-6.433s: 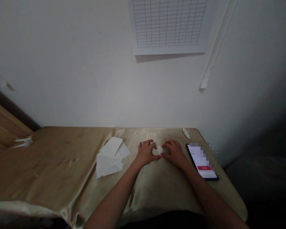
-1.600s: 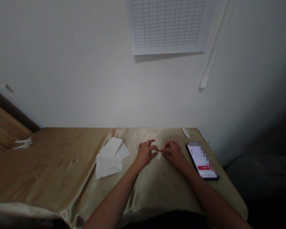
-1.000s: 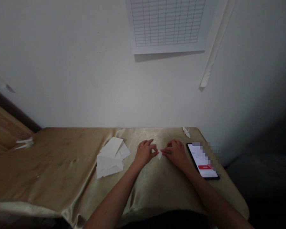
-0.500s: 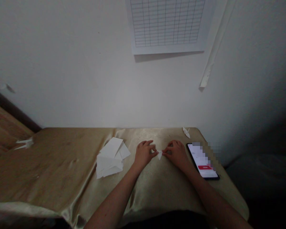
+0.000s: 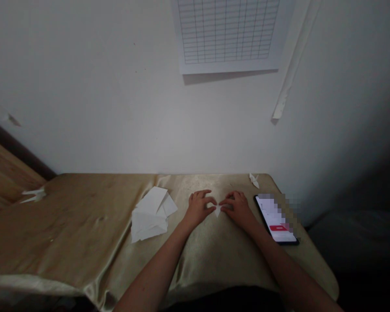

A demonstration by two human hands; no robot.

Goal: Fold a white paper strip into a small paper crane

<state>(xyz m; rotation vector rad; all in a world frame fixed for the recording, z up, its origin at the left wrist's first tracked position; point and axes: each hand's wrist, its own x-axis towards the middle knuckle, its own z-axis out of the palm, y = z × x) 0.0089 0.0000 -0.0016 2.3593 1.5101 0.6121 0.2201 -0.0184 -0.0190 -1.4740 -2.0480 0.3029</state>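
Note:
Between my two hands is a small folded piece of white paper (image 5: 217, 211), its lower end tapering to a point. My left hand (image 5: 199, 208) pinches its left side between thumb and forefinger, the other fingers curled above. From the right, my right hand (image 5: 236, 207) grips the opposite side the same way. The fingertips hide much of the paper. To the left of my left hand lies a loose pile of white paper sheets (image 5: 149, 219), overlapping, some creased.
A phone (image 5: 274, 219) with its screen lit lies right of my right hand. Behind it sits a small folded paper figure (image 5: 254, 180). A satiny gold cloth (image 5: 74, 225) covers the table, which meets a white wall (image 5: 117, 108) bearing a printed grid sheet (image 5: 227, 34).
My fingers have shifted slightly on the folded paper, and the left fingers are arched a little more. The paper pile and the phone have stayed put.

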